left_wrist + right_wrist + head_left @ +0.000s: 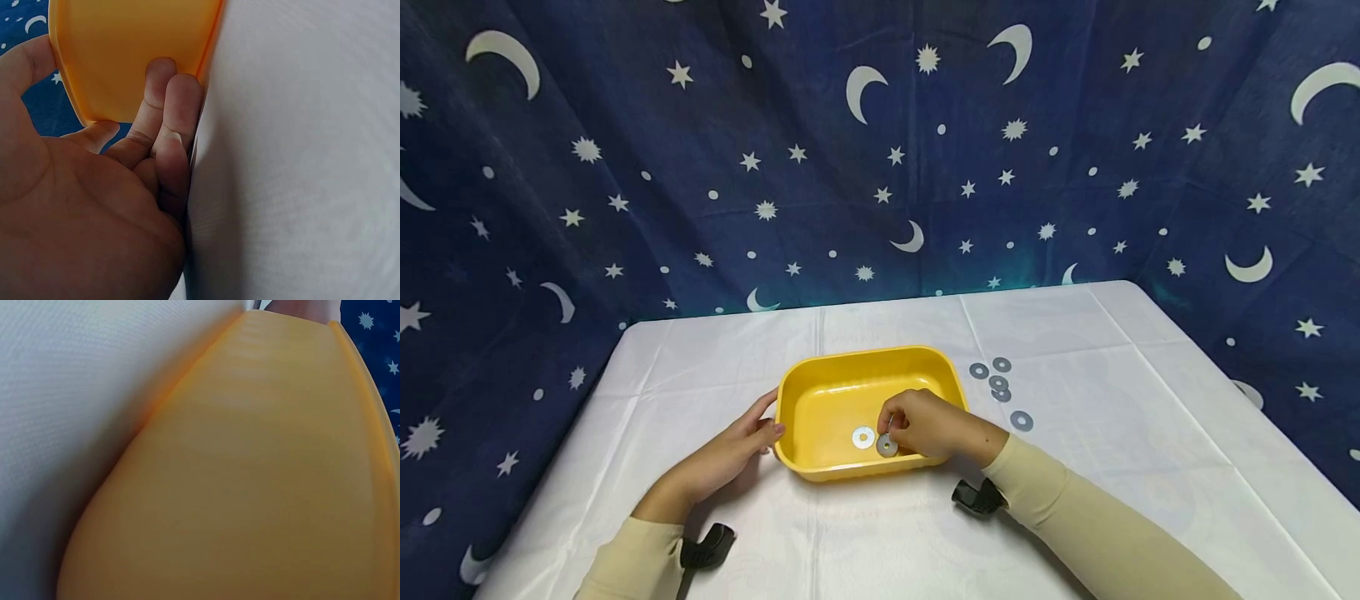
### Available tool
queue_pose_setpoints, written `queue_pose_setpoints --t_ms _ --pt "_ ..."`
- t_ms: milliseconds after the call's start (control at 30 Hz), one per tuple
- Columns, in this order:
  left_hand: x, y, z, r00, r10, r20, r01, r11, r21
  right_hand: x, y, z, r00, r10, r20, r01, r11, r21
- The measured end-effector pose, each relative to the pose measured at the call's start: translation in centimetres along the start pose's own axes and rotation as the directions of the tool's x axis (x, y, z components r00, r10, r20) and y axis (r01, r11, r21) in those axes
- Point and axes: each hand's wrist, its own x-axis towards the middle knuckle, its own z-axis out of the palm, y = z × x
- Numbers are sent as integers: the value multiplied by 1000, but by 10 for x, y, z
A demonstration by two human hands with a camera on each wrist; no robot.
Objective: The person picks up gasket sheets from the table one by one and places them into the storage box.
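Here, grips a yellow tray with the left hand, pinches a washer inside with the right hand.

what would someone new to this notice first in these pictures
Probably the bright yellow tray on the white table, with the left hand holding its left end and the right hand reaching inside, by two flat metal rings. Next, likely the dark blue cloth behind, covered in pale moons and stars. Five grey washers lie to the tray's right.
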Motion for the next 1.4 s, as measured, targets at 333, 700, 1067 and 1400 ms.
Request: queue_pose_setpoints --t_ms 333,700,1067,1400 --pt "0 0 0 1000 3 -5 -3 1000 8 -1 0 1 998 29 -52 -30 999 -18" --pt "1 1 1 1000 -6 -4 7 1000 9 -6 3 2 983 -104 -152 94 993 -69" --pt "0 0 2 1000 -5 1 5 1000 1 -10 4 3 947 -137 -289 124 990 -65" --pt "-1 1 2 1000 -14 -7 14 1000 7 -14 3 0 903 -196 -382 232 972 49"
